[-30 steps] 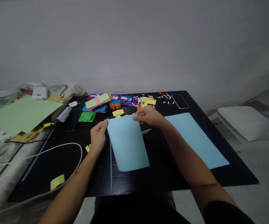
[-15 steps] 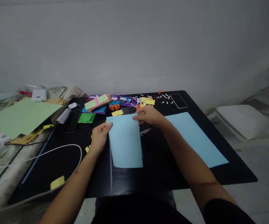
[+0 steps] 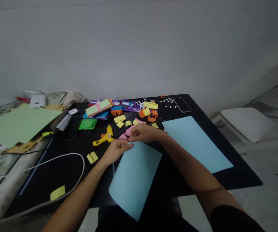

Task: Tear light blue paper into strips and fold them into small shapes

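A light blue sheet of paper [image 3: 137, 178] hangs tilted near the table's front edge, its lower part bowed. My left hand [image 3: 116, 150] pinches its upper left corner between thumb and fingers. Close beside it, my right hand [image 3: 142, 132] is closed at the same corner, fingertips pressed together; exactly what part they grip is hard to see. Just left of the hands lies a yellow glue gun [image 3: 104, 137]. Pink paper pieces [image 3: 130, 129] are partly hidden behind my right hand. A second light blue sheet [image 3: 197, 143] lies flat to the right.
On the black table [image 3: 81, 180] lie a green paper stack [image 3: 88, 124], bundled coloured strips [image 3: 99, 108], orange pieces [image 3: 151, 115], white scraps and a phone [image 3: 182, 105]. A white cable [image 3: 83, 161] loops at left. Beyond the right edge stands a white stool [image 3: 246, 124].
The held sheet has moved down and turned to a slant. My hands have come together at one corner, where before they held opposite upper corners. The glue gun has come into view.
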A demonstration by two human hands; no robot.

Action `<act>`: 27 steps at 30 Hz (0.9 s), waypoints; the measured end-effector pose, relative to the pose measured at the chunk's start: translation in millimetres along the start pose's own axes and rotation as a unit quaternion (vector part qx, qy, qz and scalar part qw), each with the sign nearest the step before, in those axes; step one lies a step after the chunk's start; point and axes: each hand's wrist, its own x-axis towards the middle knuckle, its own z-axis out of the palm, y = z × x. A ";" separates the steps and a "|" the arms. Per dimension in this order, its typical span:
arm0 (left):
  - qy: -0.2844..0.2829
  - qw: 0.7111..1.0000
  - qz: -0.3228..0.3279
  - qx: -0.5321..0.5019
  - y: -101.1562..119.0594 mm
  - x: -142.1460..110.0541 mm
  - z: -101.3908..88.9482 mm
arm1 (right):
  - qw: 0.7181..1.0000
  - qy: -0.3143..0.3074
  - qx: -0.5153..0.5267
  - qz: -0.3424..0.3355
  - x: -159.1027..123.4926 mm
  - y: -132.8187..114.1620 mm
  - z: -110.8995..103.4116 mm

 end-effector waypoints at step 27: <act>0.128 0.987 0.088 -0.040 9.1 5.7 -33.9 | 0.992 0.102 0.079 0.001 -3.0 17.7 -18.3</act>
